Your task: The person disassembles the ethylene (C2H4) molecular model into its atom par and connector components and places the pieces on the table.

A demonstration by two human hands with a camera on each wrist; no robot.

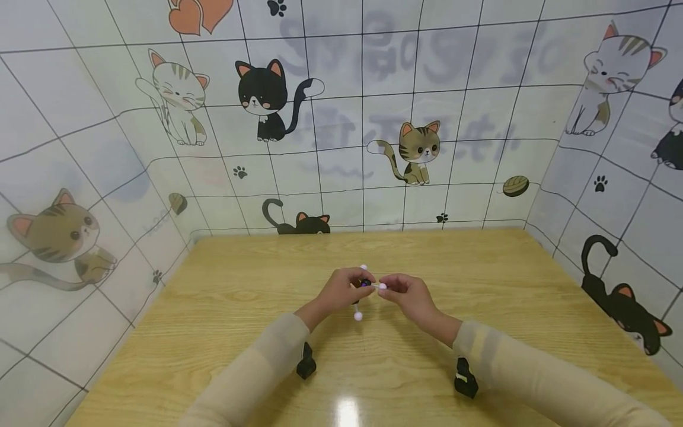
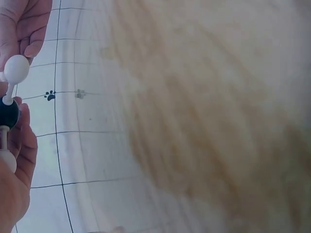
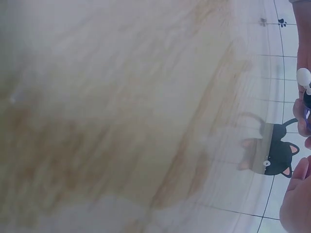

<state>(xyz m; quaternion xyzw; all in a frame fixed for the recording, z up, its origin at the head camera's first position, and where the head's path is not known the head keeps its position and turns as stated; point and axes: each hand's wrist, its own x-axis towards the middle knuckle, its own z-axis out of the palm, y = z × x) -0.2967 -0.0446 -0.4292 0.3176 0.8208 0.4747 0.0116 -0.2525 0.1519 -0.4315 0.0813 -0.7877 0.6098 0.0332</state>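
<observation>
Over the middle of the table my left hand (image 1: 341, 289) grips the black ball (image 1: 365, 283) of a ball-and-stick molecular model. One white ball (image 1: 358, 316) sticks out on the near side, and another white ball (image 1: 363, 267) shows on the far side. Opposite it, my right hand (image 1: 415, 298) pinches a third white ball (image 1: 382, 286), whose short stick points to the black one. In the left wrist view, white sticks join the dark ball (image 2: 8, 114) to a white ball (image 2: 17, 69). Fingers cover part of the model.
The wooden table (image 1: 240, 356) spreads under both forearms, with a bright reflection at its near edge. Black wrist devices (image 1: 306, 362) hang below the cuffs. A cat-print tiled curtain (image 1: 341, 160) encloses the back and sides.
</observation>
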